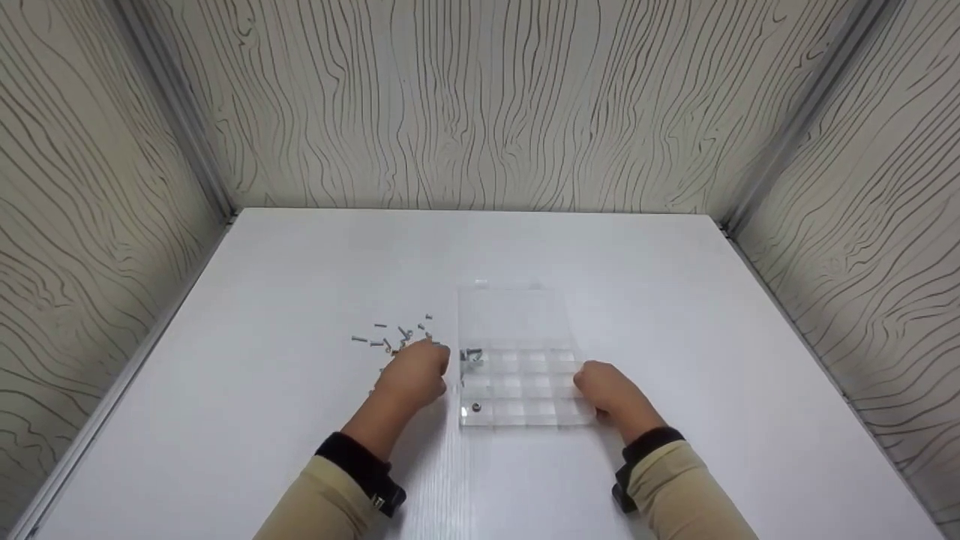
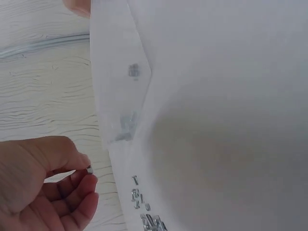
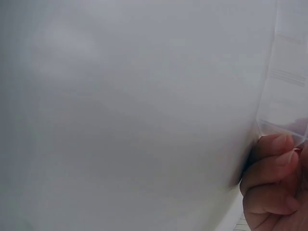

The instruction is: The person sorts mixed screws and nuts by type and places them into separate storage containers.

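From where I stand, the largest thing is the white worktop (image 1: 300,262), and on it, near the middle, lies the box (image 1: 532,386). I judge the box light and rather stiff, its thin plastic smooth and perhaps easy to crack, so it is best held by the side wall or a corner. It looks clear and colourless, divided into small compartments, with its lid (image 1: 514,315) laid open on the far side.

The right hand (image 1: 613,391) grips the box at its right side, the fingers curled at the corner. The left hand (image 1: 412,373) is just beside the left side, with thumb and finger together, pinching a small metal piece.

To the left of the box are scattered screws (image 1: 403,332), silvery and thin; they should be hard, light and slippery, better taken by the middle with fingertips. A few more lie in the far-left compartment.

One dark nut (image 1: 476,407) sits in the near-left compartment. Smallest is the piece (image 2: 90,169), shiny, likely slippery, to be held by its sides; its exact shape I cannot tell.
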`<state>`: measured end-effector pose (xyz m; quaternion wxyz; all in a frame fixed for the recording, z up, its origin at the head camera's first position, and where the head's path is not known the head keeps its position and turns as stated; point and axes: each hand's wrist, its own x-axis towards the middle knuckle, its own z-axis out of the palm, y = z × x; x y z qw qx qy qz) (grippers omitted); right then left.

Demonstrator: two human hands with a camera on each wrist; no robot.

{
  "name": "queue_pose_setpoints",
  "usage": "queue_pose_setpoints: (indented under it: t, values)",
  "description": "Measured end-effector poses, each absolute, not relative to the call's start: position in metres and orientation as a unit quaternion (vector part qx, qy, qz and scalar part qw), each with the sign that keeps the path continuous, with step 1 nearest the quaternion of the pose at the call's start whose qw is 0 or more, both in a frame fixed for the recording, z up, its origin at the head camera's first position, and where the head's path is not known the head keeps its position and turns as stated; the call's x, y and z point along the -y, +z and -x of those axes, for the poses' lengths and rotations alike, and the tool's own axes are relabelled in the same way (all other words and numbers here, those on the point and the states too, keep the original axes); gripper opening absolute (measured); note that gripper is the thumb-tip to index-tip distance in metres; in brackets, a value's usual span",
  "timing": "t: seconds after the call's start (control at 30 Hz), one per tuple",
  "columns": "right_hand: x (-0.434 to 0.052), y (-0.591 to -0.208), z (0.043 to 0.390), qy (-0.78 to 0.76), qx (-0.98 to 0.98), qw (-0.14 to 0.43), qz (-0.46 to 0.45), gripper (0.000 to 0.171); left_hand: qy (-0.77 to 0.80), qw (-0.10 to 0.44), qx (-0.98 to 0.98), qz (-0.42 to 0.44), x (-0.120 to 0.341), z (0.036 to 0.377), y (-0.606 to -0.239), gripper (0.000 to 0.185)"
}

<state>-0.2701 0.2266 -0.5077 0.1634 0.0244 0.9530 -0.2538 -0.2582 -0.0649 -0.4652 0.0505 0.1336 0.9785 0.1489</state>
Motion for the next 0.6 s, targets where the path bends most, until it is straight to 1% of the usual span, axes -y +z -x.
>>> queue_pose_setpoints:
  t: [0.17,0.3,0.6]
  values:
    - [-0.226,-0.507,0.269,-0.256,-0.952,0.164,-0.028,0.019,0.151,0.049,-0.973,-0.165,0.049,0.251,-0.461,0.014]
    - [-0.226,-0.506,0.269,-0.252,-0.954,0.162,-0.025,0.019,0.150,0.060,-0.974,-0.162,0.041,0.246,-0.460,0.013]
    - [-0.224,-0.504,0.269,-0.260,-0.949,0.178,-0.033,0.022,0.150,0.076,-0.969,-0.179,0.033,0.245,-0.471,0.013]
